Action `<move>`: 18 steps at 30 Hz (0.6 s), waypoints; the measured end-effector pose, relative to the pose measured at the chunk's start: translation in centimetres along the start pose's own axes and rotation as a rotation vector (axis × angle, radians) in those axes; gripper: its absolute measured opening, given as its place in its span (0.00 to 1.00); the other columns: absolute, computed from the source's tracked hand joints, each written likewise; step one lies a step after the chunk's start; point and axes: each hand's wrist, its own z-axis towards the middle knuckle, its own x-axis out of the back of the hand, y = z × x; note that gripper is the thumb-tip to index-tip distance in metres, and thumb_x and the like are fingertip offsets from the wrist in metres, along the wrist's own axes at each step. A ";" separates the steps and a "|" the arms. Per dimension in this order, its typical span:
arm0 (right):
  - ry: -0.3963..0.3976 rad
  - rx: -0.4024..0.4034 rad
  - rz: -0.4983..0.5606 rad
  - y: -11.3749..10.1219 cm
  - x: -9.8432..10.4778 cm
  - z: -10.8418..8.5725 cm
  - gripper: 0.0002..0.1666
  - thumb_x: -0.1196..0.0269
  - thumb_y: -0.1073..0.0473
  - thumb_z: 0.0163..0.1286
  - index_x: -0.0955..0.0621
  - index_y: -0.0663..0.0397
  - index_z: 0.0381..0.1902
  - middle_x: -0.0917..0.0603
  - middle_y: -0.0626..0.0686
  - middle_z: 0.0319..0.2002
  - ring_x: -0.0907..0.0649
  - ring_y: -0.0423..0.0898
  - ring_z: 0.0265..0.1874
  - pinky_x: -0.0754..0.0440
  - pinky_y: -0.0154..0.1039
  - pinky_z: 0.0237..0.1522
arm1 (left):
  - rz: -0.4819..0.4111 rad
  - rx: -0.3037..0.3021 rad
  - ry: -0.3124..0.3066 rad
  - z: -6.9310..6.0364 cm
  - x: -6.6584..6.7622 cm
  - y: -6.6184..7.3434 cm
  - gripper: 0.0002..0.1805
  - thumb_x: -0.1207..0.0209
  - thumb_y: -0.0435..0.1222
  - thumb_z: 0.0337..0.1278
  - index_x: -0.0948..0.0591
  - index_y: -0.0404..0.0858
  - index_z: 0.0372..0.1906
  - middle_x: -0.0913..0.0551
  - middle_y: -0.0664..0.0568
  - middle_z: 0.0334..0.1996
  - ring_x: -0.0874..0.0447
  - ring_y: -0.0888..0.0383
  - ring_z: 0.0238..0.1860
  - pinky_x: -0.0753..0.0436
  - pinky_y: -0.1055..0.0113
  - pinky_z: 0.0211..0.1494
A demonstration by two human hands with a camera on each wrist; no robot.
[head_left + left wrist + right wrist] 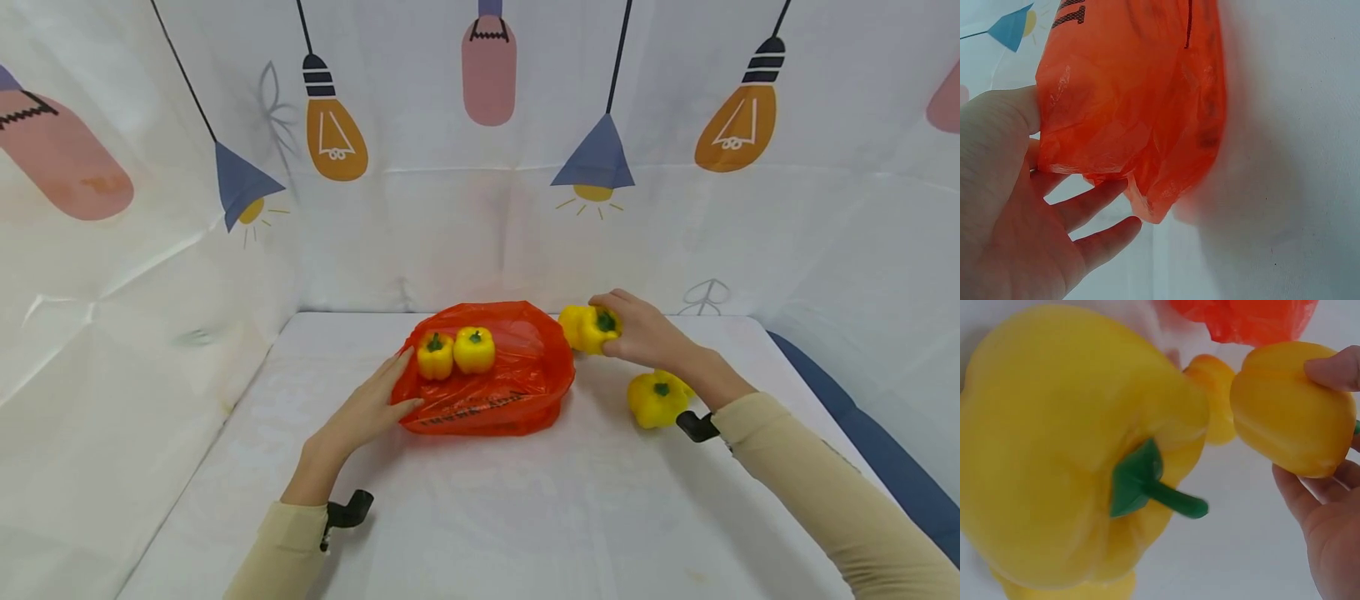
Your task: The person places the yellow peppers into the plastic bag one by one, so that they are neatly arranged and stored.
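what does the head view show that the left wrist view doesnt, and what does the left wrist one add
Only the head view: two glossy yellow bell peppers inside the open red translucent plastic bag, the bare right hand holding a glossy yellow bell pepper, and another yellow bell pepper near the right wrist.

Only the left wrist view: the palm side of the bare left hand, and a pointed fold of the bag beside its fingertips.

Both: the bag with black lettering, the left hand at its edge, and a blue printed lampshade.
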 end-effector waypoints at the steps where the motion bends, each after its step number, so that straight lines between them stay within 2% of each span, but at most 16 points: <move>1: 0.006 0.002 0.005 -0.2 0.0 0.0 0.41 0.32 0.59 0.53 0.28 0.48 0.67 0.24 0.52 0.58 0.25 0.50 0.51 0.18 0.55 0.54 | -0.001 -0.002 0.000 0.0 0.0 0.0 0.48 0.40 0.51 0.65 0.55 0.51 0.81 0.52 0.47 0.81 0.53 0.43 0.80 0.41 0.37 0.76; 11: 0.053 0.080 0.018 -2.4 0.0 0.5 0.42 0.33 0.62 0.53 0.29 0.50 0.68 0.26 0.52 0.58 0.26 0.50 0.52 0.19 0.52 0.54 | -0.006 -0.004 0.004 0.0 0.0 -0.2 0.48 0.40 0.51 0.65 0.54 0.51 0.81 0.52 0.48 0.81 0.52 0.43 0.80 0.41 0.38 0.76; 18: 0.095 0.149 0.027 -3.2 -0.2 1.0 0.41 0.33 0.62 0.52 0.28 0.50 0.67 0.26 0.52 0.56 0.25 0.48 0.49 0.18 0.49 0.51 | -0.009 -0.003 0.001 -0.1 0.0 -0.1 0.47 0.40 0.50 0.65 0.54 0.50 0.81 0.51 0.47 0.81 0.53 0.43 0.80 0.41 0.38 0.76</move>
